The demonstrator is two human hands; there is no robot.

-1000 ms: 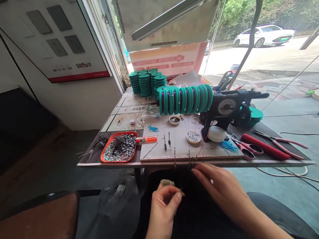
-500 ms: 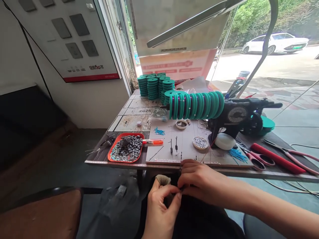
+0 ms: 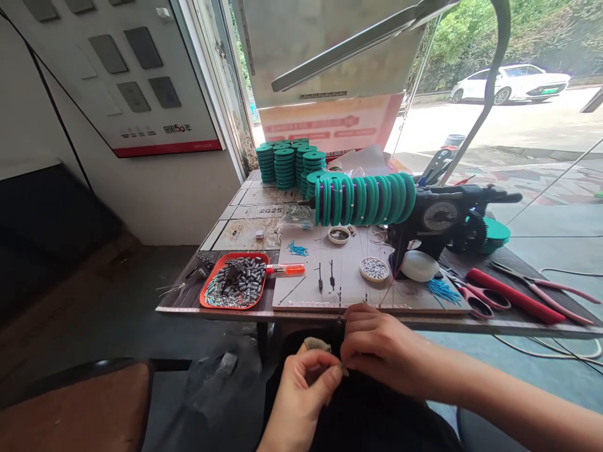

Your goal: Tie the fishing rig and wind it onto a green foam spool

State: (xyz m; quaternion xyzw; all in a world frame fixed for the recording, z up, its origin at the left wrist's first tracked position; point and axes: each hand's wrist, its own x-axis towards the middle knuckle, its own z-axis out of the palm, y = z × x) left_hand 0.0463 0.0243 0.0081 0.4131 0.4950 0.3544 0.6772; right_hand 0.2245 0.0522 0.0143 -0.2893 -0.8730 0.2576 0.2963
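Observation:
My left hand (image 3: 308, 386) is below the table's front edge, thumb and index finger pinched together, with a pale cover (image 3: 316, 344) around one finger. Whatever sits in that pinch is too small to make out. Right beside it, my right hand (image 3: 379, 342) has its fingers curled and closed, the fingertips close to the left ones and hiding what they hold. Just beyond the hands lies a pale board (image 3: 301, 295) bearing two dark weights (image 3: 332, 282) on short stems. A dish of small pale beads (image 3: 374, 270) and a dish of dark bits (image 3: 339, 235) stand on it.
A red tray (image 3: 202, 298) of dark cylinders and metal bits sits left, an orange-handled tool (image 3: 287, 269) at its edge. Green spools (image 3: 365, 199) fill a black winding machine (image 3: 440, 216); more spools (image 3: 284, 168) are stacked behind. Scissors (image 3: 483, 301), a red tube (image 3: 516, 295) and pliers (image 3: 541, 289) lie right.
The view has shifted slightly. My left hand has turned a little and moved slightly right, its pinch still against the right fingers. My right hand stays nearly in place.

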